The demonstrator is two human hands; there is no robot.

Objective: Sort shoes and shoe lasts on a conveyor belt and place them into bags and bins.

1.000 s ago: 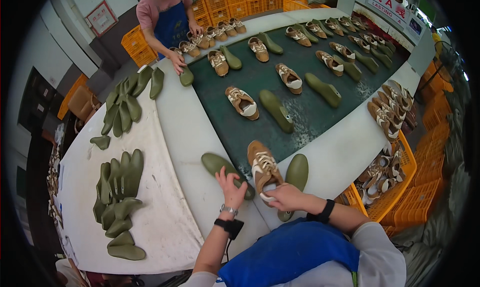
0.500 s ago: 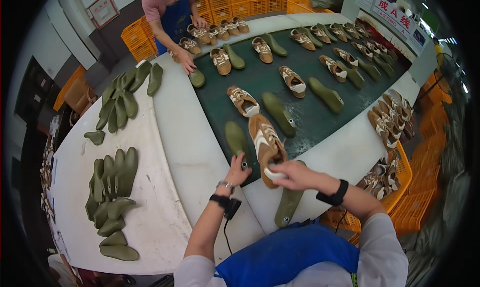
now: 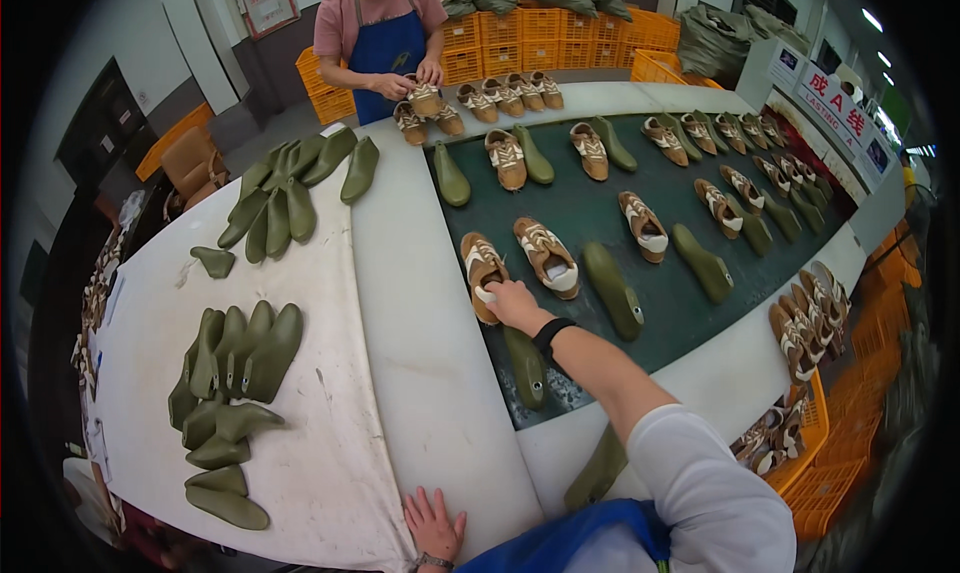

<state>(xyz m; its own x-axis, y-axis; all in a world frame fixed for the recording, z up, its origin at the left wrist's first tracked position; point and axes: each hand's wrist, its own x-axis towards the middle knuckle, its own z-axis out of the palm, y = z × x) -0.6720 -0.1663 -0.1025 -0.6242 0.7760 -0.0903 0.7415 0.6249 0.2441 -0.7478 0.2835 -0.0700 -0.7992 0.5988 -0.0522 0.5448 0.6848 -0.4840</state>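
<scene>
shoe gripped by right hand | left hand flat on tabletop

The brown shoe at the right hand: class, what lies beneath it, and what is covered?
Dark green work surface shows beside the shoe, so that appears to lie beneath. Its sole and the patch directly below are covered; the right hand hides part of its rear.

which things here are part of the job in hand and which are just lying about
Part of the job:
- brown-and-white sneaker, right hand at its heel
- green shoe last beside it
- dark green work surface under both

Apparently just lying about:
- brown chair
- orange crates at the back
- sacks near them
</scene>
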